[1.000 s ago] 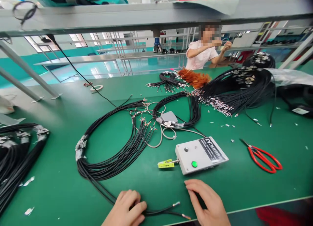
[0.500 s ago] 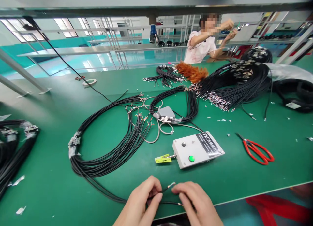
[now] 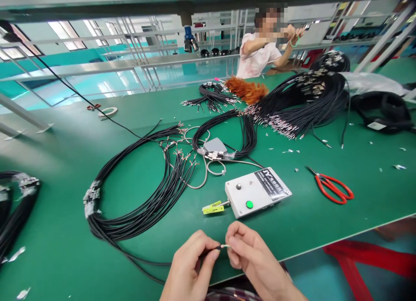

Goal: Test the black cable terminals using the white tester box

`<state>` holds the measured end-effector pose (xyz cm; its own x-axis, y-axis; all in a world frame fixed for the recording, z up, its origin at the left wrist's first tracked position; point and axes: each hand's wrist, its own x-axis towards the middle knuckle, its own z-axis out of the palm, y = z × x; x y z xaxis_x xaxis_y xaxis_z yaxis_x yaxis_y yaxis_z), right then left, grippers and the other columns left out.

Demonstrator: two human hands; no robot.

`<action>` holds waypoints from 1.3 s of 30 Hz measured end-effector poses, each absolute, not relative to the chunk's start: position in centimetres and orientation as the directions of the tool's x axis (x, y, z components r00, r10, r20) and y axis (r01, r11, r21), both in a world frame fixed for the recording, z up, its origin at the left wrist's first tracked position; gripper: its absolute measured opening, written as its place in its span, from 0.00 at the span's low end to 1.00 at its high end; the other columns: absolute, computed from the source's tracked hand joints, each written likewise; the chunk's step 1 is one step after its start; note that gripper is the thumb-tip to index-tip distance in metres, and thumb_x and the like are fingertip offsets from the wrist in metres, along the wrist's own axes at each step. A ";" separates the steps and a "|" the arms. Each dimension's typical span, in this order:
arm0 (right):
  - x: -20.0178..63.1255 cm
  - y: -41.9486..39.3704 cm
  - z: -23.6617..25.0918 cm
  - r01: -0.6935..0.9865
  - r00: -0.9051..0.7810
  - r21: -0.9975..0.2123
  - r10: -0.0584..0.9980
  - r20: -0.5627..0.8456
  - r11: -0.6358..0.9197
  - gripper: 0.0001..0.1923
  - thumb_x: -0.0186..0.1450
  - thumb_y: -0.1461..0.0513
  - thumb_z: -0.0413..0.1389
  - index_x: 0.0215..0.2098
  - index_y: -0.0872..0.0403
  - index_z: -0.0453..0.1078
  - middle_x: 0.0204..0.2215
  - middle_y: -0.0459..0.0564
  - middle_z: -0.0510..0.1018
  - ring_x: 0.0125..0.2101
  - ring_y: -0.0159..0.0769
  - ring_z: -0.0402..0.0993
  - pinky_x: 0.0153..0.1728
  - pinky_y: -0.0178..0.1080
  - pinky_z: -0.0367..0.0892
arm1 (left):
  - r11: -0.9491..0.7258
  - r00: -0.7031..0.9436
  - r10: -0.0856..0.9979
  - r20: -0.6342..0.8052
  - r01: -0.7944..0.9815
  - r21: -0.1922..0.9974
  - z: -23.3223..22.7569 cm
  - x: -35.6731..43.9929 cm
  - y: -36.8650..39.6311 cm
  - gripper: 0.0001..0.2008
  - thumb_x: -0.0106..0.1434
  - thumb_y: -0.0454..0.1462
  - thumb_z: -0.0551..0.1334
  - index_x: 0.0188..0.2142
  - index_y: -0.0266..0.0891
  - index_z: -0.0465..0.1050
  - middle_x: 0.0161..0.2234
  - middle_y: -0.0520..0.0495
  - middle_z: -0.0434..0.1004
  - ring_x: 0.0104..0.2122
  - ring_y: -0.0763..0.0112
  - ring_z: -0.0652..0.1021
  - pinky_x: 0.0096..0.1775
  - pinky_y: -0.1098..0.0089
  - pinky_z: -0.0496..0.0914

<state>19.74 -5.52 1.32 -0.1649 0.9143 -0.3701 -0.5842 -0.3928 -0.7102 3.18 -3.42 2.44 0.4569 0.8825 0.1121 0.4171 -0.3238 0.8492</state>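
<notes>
Near the bench's front edge, my left hand (image 3: 194,263) pinches a black cable (image 3: 218,247) just behind its stripped end. Close on its right, my right hand (image 3: 246,248) has thumb and fingertips closed on the thin pale inner wires (image 3: 226,246) that come out of the sheath. Black cables run left from my left hand to a large looped bundle (image 3: 130,225), bound with clear wrap at its left side and fanned out into bare coloured ends. Just beyond my hands sits a white control box (image 3: 256,192) with a green button and a yellow-green clip (image 3: 213,207) on its side.
Red-handled pliers (image 3: 333,188) lie to the right. Behind the box are a smaller cable coil (image 3: 253,136), a large cable pile (image 3: 302,101) and an orange fluffy duster (image 3: 247,89). More cables (image 3: 19,205) lie far left. A co-worker (image 3: 261,49) sits across the bench.
My right hand has moved up and in to the cable end and closed on its wires. The view has shifted slightly. The co-worker's hands have moved lower.
</notes>
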 end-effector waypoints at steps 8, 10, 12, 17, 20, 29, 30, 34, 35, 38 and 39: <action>19.3 -5.8 -0.1 -0.617 -0.070 -0.710 0.922 -0.381 -0.340 0.23 0.54 0.47 0.68 0.31 0.56 0.68 0.24 0.42 0.72 0.19 0.21 0.63 0.21 0.28 0.54 | -0.212 0.372 0.927 0.052 0.405 0.890 1.4 3.1 -3.5 0.11 0.69 0.38 0.56 0.30 0.40 0.71 0.27 0.49 0.72 0.27 0.69 0.74 0.30 0.73 0.69; 19.4 -5.5 0.1 -0.645 -0.090 -0.679 0.918 -0.387 -0.350 0.23 0.53 0.48 0.69 0.32 0.56 0.70 0.24 0.44 0.73 0.19 0.22 0.64 0.22 0.28 0.54 | -0.182 0.369 0.929 0.026 0.396 0.900 1.5 3.0 -3.5 0.12 0.69 0.39 0.56 0.30 0.40 0.71 0.27 0.49 0.72 0.27 0.69 0.74 0.29 0.73 0.69; 19.4 -5.4 0.3 -0.663 -0.116 -0.654 0.913 -0.391 -0.364 0.22 0.53 0.48 0.69 0.31 0.56 0.70 0.23 0.44 0.74 0.19 0.22 0.64 0.22 0.28 0.53 | -0.166 0.366 0.931 0.014 0.386 0.907 1.5 3.0 -3.5 0.12 0.68 0.39 0.56 0.30 0.39 0.71 0.27 0.49 0.72 0.27 0.69 0.74 0.30 0.74 0.69; 19.1 -5.8 0.6 -0.642 -0.117 -0.672 0.913 -0.391 -0.370 0.20 0.53 0.51 0.70 0.29 0.57 0.71 0.23 0.45 0.75 0.21 0.23 0.64 0.25 0.29 0.54 | -0.109 0.316 0.949 -0.004 0.337 0.935 1.8 3.3 -3.6 0.11 0.67 0.40 0.58 0.28 0.39 0.72 0.26 0.49 0.71 0.27 0.69 0.73 0.31 0.74 0.69; 18.9 -5.9 0.4 -0.621 -0.128 -0.688 0.915 -0.383 -0.375 0.20 0.53 0.51 0.70 0.29 0.57 0.71 0.23 0.44 0.74 0.21 0.23 0.64 0.25 0.29 0.54 | -0.014 0.284 0.956 -0.073 0.293 0.956 1.9 3.4 -3.7 0.12 0.66 0.41 0.59 0.28 0.39 0.71 0.26 0.50 0.70 0.26 0.70 0.72 0.29 0.75 0.68; 17.9 -5.7 -0.5 -0.562 -0.048 -0.772 0.943 -0.330 -0.299 0.20 0.54 0.48 0.68 0.29 0.56 0.72 0.20 0.42 0.71 0.21 0.24 0.62 0.26 0.30 0.56 | 0.208 0.271 0.934 -0.233 0.117 0.971 1.7 3.4 -3.9 0.16 0.63 0.49 0.62 0.29 0.38 0.69 0.24 0.53 0.69 0.21 0.76 0.67 0.23 0.78 0.65; 18.0 -5.7 -0.4 -0.564 -0.044 -0.772 0.945 -0.325 -0.292 0.20 0.55 0.48 0.68 0.30 0.56 0.73 0.21 0.43 0.71 0.21 0.24 0.62 0.26 0.30 0.56 | 0.214 0.269 0.933 -0.237 0.112 0.970 1.7 3.4 -3.9 0.17 0.63 0.49 0.63 0.29 0.38 0.69 0.24 0.53 0.69 0.20 0.76 0.67 0.23 0.78 0.65; 18.4 -5.6 0.1 -0.560 -0.070 -0.774 0.948 -0.311 -0.296 0.19 0.55 0.49 0.68 0.30 0.56 0.74 0.23 0.45 0.73 0.21 0.25 0.63 0.26 0.30 0.56 | 0.207 0.267 0.935 -0.233 0.124 0.971 1.7 3.4 -3.8 0.17 0.62 0.49 0.63 0.29 0.37 0.70 0.24 0.53 0.68 0.21 0.76 0.67 0.23 0.78 0.65; 18.6 -5.6 0.2 -0.551 -0.072 -0.780 0.948 -0.310 -0.297 0.18 0.55 0.50 0.68 0.30 0.56 0.75 0.23 0.45 0.74 0.21 0.25 0.64 0.26 0.30 0.57 | 0.202 0.271 0.934 -0.231 0.131 0.971 1.8 3.4 -3.8 0.17 0.63 0.49 0.63 0.29 0.37 0.70 0.24 0.53 0.68 0.21 0.76 0.68 0.23 0.78 0.65; 18.8 -5.6 0.2 -0.534 -0.060 -0.795 0.951 -0.303 -0.287 0.16 0.55 0.53 0.69 0.30 0.56 0.75 0.22 0.44 0.74 0.22 0.25 0.65 0.27 0.30 0.58 | 0.197 0.283 0.932 -0.228 0.134 0.971 2.0 3.3 -3.8 0.16 0.63 0.48 0.63 0.28 0.37 0.70 0.23 0.53 0.69 0.21 0.76 0.67 0.23 0.78 0.65; 18.8 -5.6 0.2 -0.535 -0.054 -0.796 0.952 -0.301 -0.282 0.15 0.55 0.53 0.69 0.30 0.56 0.75 0.22 0.44 0.74 0.22 0.25 0.65 0.27 0.30 0.59 | 0.199 0.286 0.930 -0.229 0.129 0.971 2.1 3.3 -3.9 0.16 0.63 0.48 0.63 0.28 0.37 0.70 0.23 0.53 0.69 0.20 0.76 0.67 0.23 0.78 0.65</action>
<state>18.85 -5.64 0.19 -0.0539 0.9520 -0.3013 -0.5354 -0.2823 -0.7960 3.31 -3.88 2.07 0.2860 0.9304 -0.2291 0.1291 0.1995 0.9714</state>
